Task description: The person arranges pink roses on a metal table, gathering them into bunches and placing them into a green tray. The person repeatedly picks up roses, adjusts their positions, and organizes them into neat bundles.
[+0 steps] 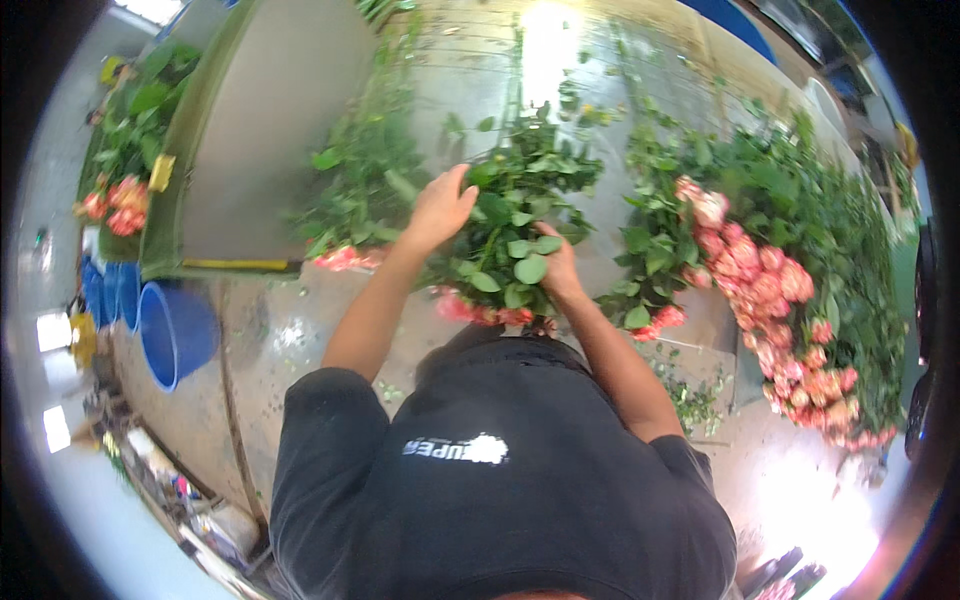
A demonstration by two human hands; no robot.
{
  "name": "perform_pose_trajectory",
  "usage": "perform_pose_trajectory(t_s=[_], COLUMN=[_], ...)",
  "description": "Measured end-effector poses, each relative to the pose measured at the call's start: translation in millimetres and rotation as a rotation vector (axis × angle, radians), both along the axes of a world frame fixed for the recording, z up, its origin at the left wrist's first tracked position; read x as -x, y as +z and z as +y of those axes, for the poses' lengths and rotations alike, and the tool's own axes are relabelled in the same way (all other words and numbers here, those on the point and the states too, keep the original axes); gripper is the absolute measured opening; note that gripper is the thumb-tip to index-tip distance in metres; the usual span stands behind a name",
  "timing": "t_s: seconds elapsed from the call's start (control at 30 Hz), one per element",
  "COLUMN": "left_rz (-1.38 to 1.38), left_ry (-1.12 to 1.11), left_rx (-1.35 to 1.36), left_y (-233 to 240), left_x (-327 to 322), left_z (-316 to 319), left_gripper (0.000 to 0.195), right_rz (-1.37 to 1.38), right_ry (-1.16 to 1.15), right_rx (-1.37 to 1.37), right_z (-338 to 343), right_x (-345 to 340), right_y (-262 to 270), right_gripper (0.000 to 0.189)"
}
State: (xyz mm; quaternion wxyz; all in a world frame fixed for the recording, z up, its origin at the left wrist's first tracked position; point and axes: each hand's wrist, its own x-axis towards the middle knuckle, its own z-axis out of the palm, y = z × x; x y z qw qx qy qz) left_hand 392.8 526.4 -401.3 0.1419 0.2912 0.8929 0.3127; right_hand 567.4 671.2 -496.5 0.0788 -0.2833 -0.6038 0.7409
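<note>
A bunch of long-stemmed roses [510, 214] lies in front of me on a metal worktable [600, 247], its pink blooms [484, 309] toward my body. At the left edge of its foliage is my left hand [444, 206], thumb and fingers apart with nothing visible in it. My right hand [556, 262] reaches in at the right side of the bunch. Leaves cover part of its fingers, so its grip is hidden. Left of the bunch, another group of roses [367, 172] is blurred, with pink blooms [349, 258] by my left forearm.
A large heap of pink roses [757, 270] covers the right side of the worktable. An upright panel with a green frame [169, 225] stands at left, with more roses [124, 202] beyond it. A blue bucket [176, 334] is on the floor, where leaf scraps [694, 394] lie.
</note>
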Motion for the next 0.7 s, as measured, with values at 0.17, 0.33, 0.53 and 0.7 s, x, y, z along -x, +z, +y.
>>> perform_pose_trajectory(t_s=[0.17, 0.33, 0.53, 0.7], left_rz=[0.468, 0.494, 0.384, 0.326], left_ry=[0.080, -0.075, -0.167, -0.111], left_rx=[0.308, 0.738, 0.725, 0.867], left_y=[17, -4, 16, 3], left_x=[12, 20, 30, 26], left_z=[-32, -71, -109, -104], left_gripper=[0.047, 0.059, 0.063, 0.061], right_rz=[0.006, -0.004, 0.071, -0.010], right_ry=[0.103, 0.142, 0.121, 0.117], right_rx=[-0.161, -0.351, -0.209, -0.330], right_z=[12, 17, 21, 13], right_x=[-1, 4, 0, 2], right_y=[2, -13, -10, -5], right_gripper=[0.043, 0.047, 0.046, 0.044])
